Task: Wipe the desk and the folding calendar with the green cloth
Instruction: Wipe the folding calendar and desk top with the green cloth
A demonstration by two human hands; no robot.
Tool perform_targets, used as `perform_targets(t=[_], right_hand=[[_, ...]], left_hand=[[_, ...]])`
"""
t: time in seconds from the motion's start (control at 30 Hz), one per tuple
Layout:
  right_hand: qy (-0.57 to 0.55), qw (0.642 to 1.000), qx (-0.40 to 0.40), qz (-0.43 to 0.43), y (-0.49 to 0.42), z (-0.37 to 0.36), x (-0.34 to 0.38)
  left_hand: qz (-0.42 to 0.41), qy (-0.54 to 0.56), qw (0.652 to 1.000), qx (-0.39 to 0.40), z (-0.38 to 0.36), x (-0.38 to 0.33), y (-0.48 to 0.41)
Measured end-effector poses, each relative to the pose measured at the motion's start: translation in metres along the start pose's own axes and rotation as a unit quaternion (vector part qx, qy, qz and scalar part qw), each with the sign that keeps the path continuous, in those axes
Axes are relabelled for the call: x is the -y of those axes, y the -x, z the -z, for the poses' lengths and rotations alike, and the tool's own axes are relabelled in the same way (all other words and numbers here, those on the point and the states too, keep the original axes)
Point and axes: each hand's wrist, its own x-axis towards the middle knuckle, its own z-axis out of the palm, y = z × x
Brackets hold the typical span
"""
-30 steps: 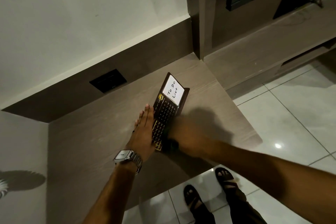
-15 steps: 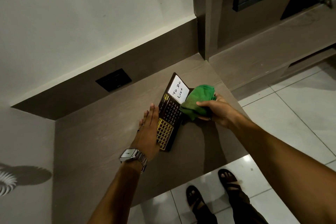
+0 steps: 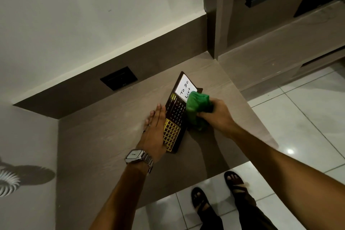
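Observation:
The dark folding calendar (image 3: pixel 176 115) lies open and flat on the brown desk (image 3: pixel 104 136), with a white "To Do List" card at its far end and a gold grid at its near end. My left hand (image 3: pixel 155 129), fingers straight and together, presses flat on the calendar's left edge. My right hand (image 3: pixel 217 115) grips the bunched green cloth (image 3: pixel 197 107) and holds it against the calendar's right side, covering a corner of the white card.
A black wall socket (image 3: pixel 119 78) sits in the brown back panel behind the desk. To the right runs a lower shelf (image 3: pixel 280 43) with a dark screen above it. White floor tiles (image 3: pixel 308 117) and my sandalled feet (image 3: pixel 216 194) lie below the desk edge.
My right hand with the green cloth has swept from the calendar's near end up its right side, then moved inward onto the calendar's face. My left hand has stayed flat in place.

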Motion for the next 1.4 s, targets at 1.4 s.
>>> perform_targets(t=[1.4], right_hand=[[-0.278, 0.92, -0.136, -0.24, -0.003, 0.018, 0.016]], left_hand=[[0.002, -0.006, 1.0, -0.017, -0.001, -0.003, 0.0]])
